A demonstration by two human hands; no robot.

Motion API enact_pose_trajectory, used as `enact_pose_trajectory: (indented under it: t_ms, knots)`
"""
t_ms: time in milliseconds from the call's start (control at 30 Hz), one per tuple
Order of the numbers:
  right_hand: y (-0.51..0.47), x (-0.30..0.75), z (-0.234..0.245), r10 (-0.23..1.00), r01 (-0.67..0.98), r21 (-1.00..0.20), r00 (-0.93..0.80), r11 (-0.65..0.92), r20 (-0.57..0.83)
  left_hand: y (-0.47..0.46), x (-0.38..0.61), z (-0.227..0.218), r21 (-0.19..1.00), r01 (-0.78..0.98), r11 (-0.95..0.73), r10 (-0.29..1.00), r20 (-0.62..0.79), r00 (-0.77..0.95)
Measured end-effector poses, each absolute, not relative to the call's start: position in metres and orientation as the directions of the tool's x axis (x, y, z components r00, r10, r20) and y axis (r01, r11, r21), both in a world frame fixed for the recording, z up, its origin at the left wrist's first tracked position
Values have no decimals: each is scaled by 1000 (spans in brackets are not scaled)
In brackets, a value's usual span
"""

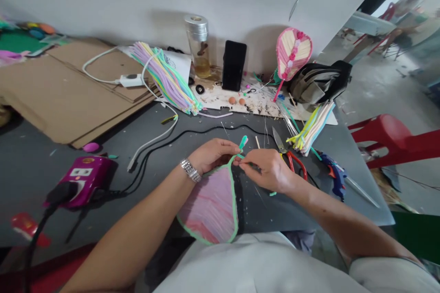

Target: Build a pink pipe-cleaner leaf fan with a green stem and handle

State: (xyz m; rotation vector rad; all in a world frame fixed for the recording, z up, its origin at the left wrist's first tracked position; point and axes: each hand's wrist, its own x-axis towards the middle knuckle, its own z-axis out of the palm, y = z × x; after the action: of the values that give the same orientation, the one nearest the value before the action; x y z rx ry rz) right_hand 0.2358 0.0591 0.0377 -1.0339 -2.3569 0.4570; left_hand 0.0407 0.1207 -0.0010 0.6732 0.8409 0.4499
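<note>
My left hand [213,155], with a silver wristwatch, and my right hand [268,169] both pinch a green pipe cleaner [243,143] at the top of a leaf-shaped frame. That green edging runs around a pink-striped fan panel [210,208], which hangs towards my lap. Just right of my right hand lie red-handled scissors [292,160], open, with their blades pointing away from me. Beyond them sits a bundle of pastel and yellow pipe cleaners [312,128]. A blue glue gun [333,174] lies further right.
A finished pink fan [293,52] leans on the wall behind a stained board [247,98], with a bottle [198,46], phone [233,65], and pipe cleaner bundle [167,78]. Cardboard sheets [68,91] lie left, a magenta power device [82,178] front left, a bag [319,82] and red chair [388,139] right.
</note>
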Motion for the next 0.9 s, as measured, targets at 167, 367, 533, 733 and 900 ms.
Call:
enact_pose_trajectory:
  t_ms: [167,367,533,733,900]
  knots:
    - [51,243,31,938,645,-689,-306,331,163,120,40,-6,702,-118,702,605,-501,619]
    - [54,250,30,956,687,-673,-273,274,110,119,39,-4,708,-135,693,621,-492,610]
    - [57,240,29,965,623,-750,-251,221,75,117,40,0,719,-142,680,638,-486,597]
    - [58,227,32,975,571,-801,-209,181,72,116,42,0,743,-97,662,641,-494,587]
    - [59,231,27,985,474,-880,-162,23,-62,116,41,0,740,-97,666,640,-499,584]
